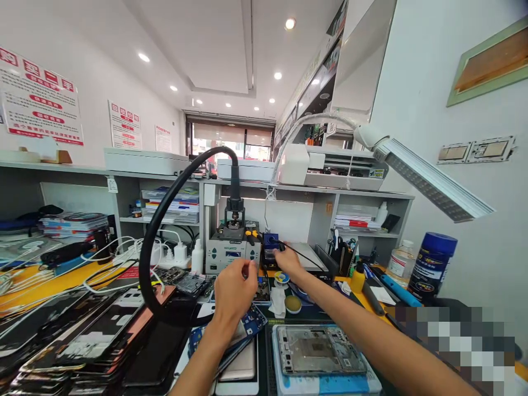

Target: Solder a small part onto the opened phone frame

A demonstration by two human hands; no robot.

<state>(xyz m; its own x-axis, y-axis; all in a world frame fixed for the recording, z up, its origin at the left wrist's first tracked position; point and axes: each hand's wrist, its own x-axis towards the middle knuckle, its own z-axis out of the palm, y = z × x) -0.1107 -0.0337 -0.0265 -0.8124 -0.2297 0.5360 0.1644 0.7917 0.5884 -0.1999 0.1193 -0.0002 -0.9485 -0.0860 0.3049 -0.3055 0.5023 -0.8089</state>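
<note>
A small dark-blue unit (271,240) is seen at the back of the bench, just to the right of the grey station (223,256). The right hand (287,260) is stretched to it, with the fingers bent in a narrow shape beside its front, where also a black cord (303,254) is seen. Because this place is small and partly covered by the fingers, it cannot be told whether the unit or some dark handle is gripped, or only touched. The left hand (236,283) is held in front of the grey station, loosely curled; whether anything is kept inside it cannot be told.

By its look, the unit may be judged compact, stiff and not very heavy, so it would be best taken by its two sides, with the cord left free. The cord should be soft and easily bent, and it ought not to be pulled. Nearer, the phone frame (311,351) lies flat on a blue-and-white box (330,385); it is probably light, thin and rather slippery, and by its long outer edges it would be held most safely.
</note>
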